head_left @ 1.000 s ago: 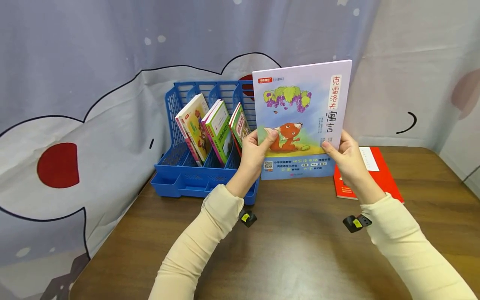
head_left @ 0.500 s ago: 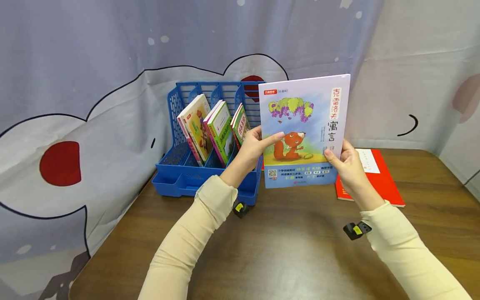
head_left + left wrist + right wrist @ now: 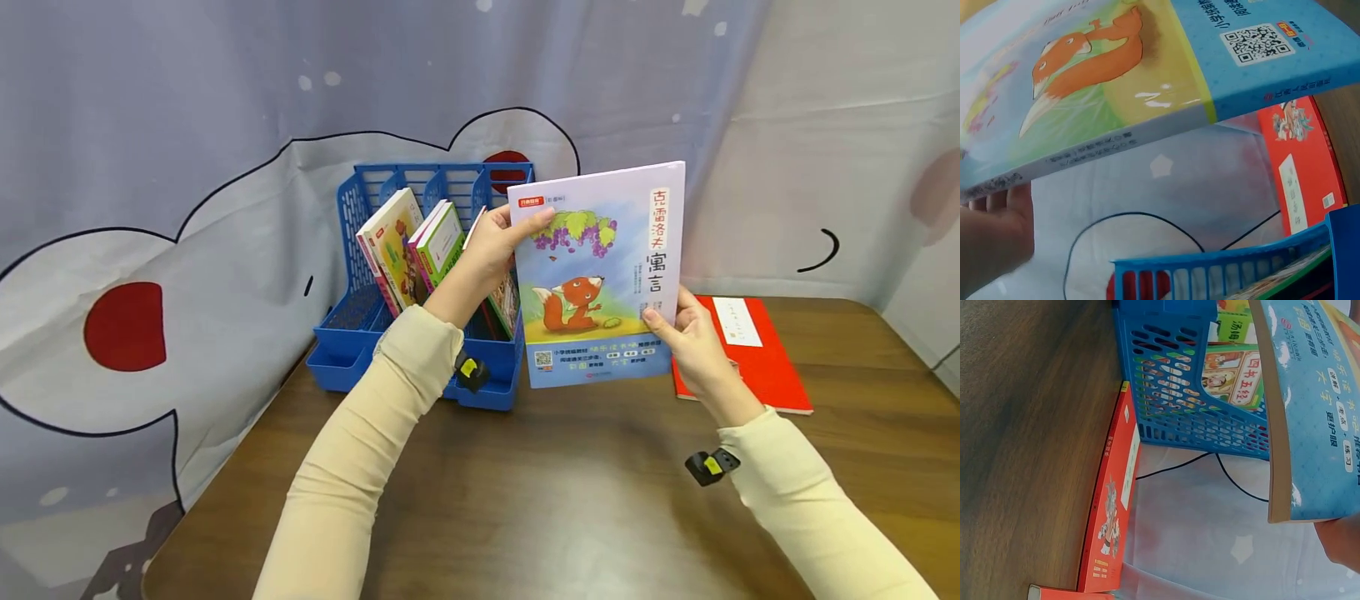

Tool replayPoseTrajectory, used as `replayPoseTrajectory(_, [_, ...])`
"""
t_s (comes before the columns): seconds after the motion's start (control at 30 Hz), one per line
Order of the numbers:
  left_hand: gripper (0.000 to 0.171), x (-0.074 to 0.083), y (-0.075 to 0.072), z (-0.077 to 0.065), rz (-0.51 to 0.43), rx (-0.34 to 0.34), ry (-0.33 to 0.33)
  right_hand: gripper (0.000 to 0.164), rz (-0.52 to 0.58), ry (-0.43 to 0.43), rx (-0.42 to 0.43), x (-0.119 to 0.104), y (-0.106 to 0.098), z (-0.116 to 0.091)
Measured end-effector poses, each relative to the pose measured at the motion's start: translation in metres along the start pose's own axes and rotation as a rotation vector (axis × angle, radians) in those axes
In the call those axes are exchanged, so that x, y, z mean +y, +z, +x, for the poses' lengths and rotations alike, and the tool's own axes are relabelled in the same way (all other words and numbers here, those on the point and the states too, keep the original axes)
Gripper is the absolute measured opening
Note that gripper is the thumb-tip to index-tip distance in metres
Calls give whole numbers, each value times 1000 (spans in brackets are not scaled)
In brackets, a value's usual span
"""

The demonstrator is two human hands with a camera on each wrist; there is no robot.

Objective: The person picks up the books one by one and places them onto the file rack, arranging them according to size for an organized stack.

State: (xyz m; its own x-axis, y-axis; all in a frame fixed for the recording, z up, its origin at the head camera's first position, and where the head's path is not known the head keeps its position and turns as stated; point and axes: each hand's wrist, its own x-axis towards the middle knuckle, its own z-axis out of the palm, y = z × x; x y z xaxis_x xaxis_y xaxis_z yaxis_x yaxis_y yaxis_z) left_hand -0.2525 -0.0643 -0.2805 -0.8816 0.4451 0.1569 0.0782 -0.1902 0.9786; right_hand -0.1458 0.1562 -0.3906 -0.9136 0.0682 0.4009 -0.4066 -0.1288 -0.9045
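Both hands hold a picture book point(image 3: 596, 275) upright in front of the person; its cover shows a fox under grapes. My left hand point(image 3: 501, 237) grips the book near its upper left corner, thumb on the cover. At the lower right edge my right hand point(image 3: 697, 350) grips it, thumb also on the cover. In the left wrist view the book's spine point(image 3: 1104, 147) shows above the fingers. The right wrist view shows its lower edge and page side. Just left of it stands a blue desk rack point(image 3: 341, 362), partly overlapped by the left forearm.
Several books lean in the rack, among them a yellow one point(image 3: 405, 258) and a green one point(image 3: 441, 246). A red book point(image 3: 780, 358) lies on the wooden table point(image 3: 570, 500) at right. Beside the rack, another red book point(image 3: 1113, 506) shows in the right wrist view. A patterned curtain hangs behind.
The book has come lower, then shifted a little left. My left hand has moved up its left edge toward the top corner, while the right hand keeps its grip low on the right side.
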Motion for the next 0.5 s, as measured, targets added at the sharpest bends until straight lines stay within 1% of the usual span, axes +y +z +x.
replayPoseTrajectory(0.1, [25,1,-1,3,-20,-25,-51,32,7,7,19,1,2,0])
replayPoseTrajectory(0.17, [26,1,-1,4,-14,-19,-68,31,5,15,27,2,3,0])
replayPoseTrajectory(0.27, [28,2,2,5,3,-3,-72,31,1,27,33,4,2,1])
replayPoseTrajectory(0.4, [29,8,7,7,52,33,-64,29,0,36,35,5,1,4])
replayPoseTrajectory(0.5, [27,14,9,6,98,68,-63,27,-4,67,11,4,1,7])
